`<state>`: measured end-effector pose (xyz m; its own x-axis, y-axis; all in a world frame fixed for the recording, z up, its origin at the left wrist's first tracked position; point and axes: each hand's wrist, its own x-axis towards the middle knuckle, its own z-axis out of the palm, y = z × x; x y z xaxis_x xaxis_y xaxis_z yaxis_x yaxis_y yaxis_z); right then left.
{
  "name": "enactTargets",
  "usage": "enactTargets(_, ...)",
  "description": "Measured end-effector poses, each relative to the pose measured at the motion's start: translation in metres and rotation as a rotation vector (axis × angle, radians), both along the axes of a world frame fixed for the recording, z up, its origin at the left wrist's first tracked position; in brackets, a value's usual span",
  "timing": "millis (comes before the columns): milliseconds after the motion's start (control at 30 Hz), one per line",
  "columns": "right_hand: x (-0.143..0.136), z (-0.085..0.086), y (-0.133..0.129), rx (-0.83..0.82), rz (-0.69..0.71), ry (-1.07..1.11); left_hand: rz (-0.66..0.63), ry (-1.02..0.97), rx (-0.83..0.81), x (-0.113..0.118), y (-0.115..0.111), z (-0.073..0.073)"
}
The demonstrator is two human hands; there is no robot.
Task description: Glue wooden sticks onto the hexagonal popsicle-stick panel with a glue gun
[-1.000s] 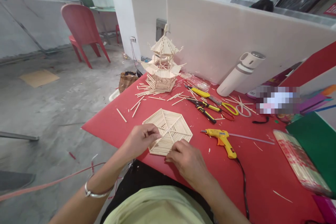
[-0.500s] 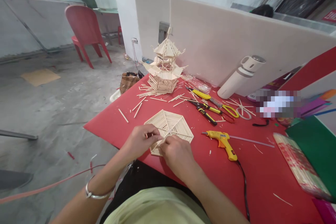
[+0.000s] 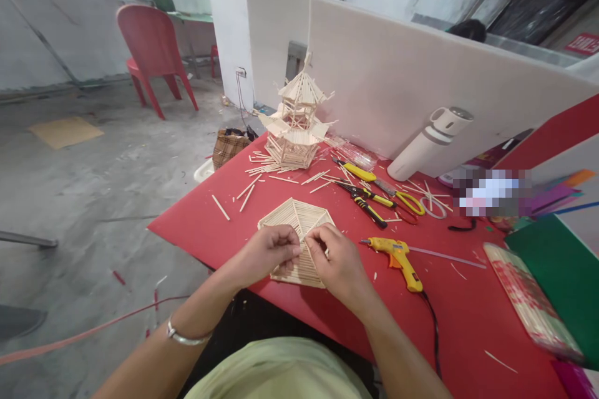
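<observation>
Left hand (image 3: pixel 269 252): across the left half of the stick panel (image 3: pixel 306 271), fingertips bent in near the thumb close to the centre. Cannot tell whether closed on something thin or slightly open. Right hand (image 3: pixel 340 262): across the right side, fingers curled, fingertips just beside the left ones; grip likewise unreadable. Panel on the red bench (image 3: pixel 196 224), close to the front edge, under both hands.

Trouble, by judgement: could skid or tip off the edge under a lopsided push, with so little bench on the near side. Could crack at a joint with pressure on one spoke only. Could set a small piece crooked, with fingers crowding the view of the centre.

Glue gun (image 3: pixel 399 252) right of the panel, nozzle toward it. Could get knocked by a sideways sweep of the right hand, or dragged by a snag on its cord (image 3: pixel 436 330). Could burn if hot; cannot tell. Stick tower (image 3: pixel 299 137) well apart at the back, probably out of harm.
</observation>
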<state>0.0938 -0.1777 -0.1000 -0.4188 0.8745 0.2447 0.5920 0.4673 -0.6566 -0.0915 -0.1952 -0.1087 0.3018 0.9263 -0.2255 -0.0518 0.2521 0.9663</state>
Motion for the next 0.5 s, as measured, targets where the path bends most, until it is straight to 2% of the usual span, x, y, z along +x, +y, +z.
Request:
enactTargets(100, 0.004, 0.000, 0.001, -0.070, 0.047, 0.010, 0.089, 0.062, 0.047, -0.008, 0.004, 0.002)
enactTargets(233, 0.001, -0.009, -0.013, -0.107, 0.195, -0.129, 0.107, 0.119, 0.096, -0.016, 0.001, 0.003)
enactTargets(400, -0.012, -0.023, -0.034, -0.007, 0.127, -0.291, 0.113, 0.149, 0.107, -0.015, -0.003, 0.000)
enactTargets(500, -0.014, -0.027, -0.038, -0.008, 0.123, -0.262, 0.113, 0.191, 0.141, -0.014, -0.002, 0.003)
